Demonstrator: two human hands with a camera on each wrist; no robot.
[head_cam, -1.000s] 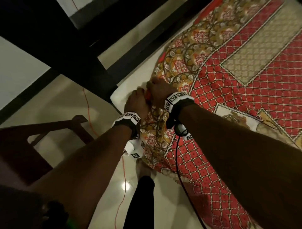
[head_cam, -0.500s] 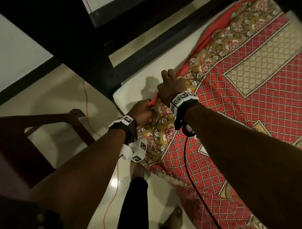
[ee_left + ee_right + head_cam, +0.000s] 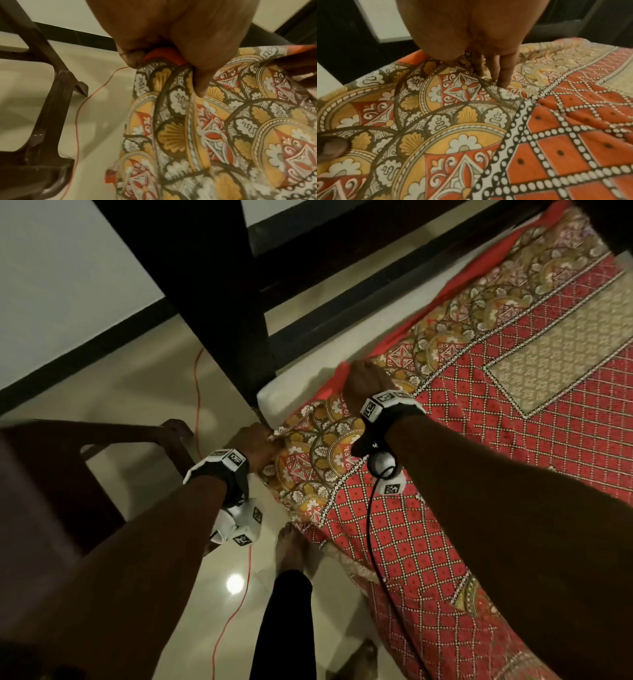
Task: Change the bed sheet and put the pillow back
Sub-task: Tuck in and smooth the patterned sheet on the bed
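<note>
At the corner of the bed, the patterned bed sheet [image 3: 445, 467] is lying spread over the white mattress [image 3: 301, 378], its red edge still short of the mattress corner, so a strip of bare white is showing along the frame side. The left hand [image 3: 255, 440] is clenching a bunch of the sheet's corner, fingers and thumb curled round the gathered cloth right at the mattress corner; the left wrist view is showing the red hem squeezed inside that fist. The right hand [image 3: 364, 381] is sitting further along the sheet's red edge, and from the right wrist view its fingers [image 3: 504, 75] are pointing down with the tips digging into the cloth, a small fold pinched against the thumb. Both hands are close together, with 1 stretch of floral border between them. Beside the bed, the dark bed frame [image 3: 219, 302] is running past the mattress. On the pale floor, a brown chair [image 3: 68, 474] is standing near the left arm, and a thin orange cord [image 3: 233, 611] is trailing across the tiles.
</note>
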